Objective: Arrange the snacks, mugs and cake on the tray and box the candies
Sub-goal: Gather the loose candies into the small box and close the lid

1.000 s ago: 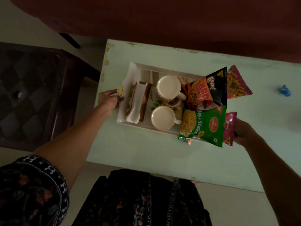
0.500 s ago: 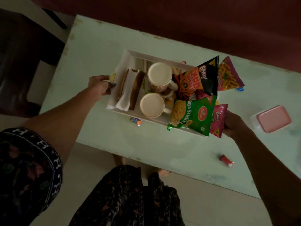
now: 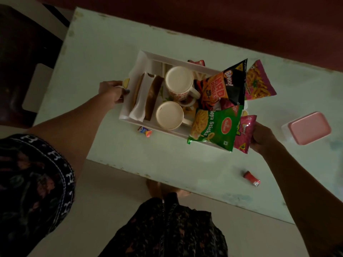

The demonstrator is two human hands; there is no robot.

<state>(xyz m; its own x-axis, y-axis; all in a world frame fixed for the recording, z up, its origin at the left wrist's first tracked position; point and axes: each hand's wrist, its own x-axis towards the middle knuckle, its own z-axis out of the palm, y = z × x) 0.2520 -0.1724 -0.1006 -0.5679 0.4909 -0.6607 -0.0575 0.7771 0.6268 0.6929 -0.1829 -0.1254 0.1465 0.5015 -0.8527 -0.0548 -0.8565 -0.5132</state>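
Well, there is only the head view, looking down on a pale green table (image 3: 115, 58) with the white tray (image 3: 143, 58) in the middle of it. The left hand (image 3: 111, 91) is curled shut around the tray's left handle; the right hand (image 3: 263, 137) grips the tray's right end, though the snack packets hide its fingers, so I cannot tell exactly how they close. On the tray sit the wrapped cake (image 3: 146, 97), two full mugs (image 3: 179, 80) and (image 3: 169, 115), a Bingo Mad Angles packet (image 3: 222, 86), a green Soya Sticks packet (image 3: 213, 127) and two pink packets (image 3: 259, 82), (image 3: 245, 133). Loose candies remain on the table: one (image 3: 145, 131) just beside the tray's near edge, a red one (image 3: 252, 178) towards the near right, another (image 3: 197, 62) behind the tray. The pink-lidded box (image 3: 308, 127) stands apart on the right.

The risk, I'd say, is in tilting: both mugs are brimful and would slop, and the packets overhang the right rim, so a jolt could send them sliding off. The tray's near edge could also sweep that nearest candy off the table.
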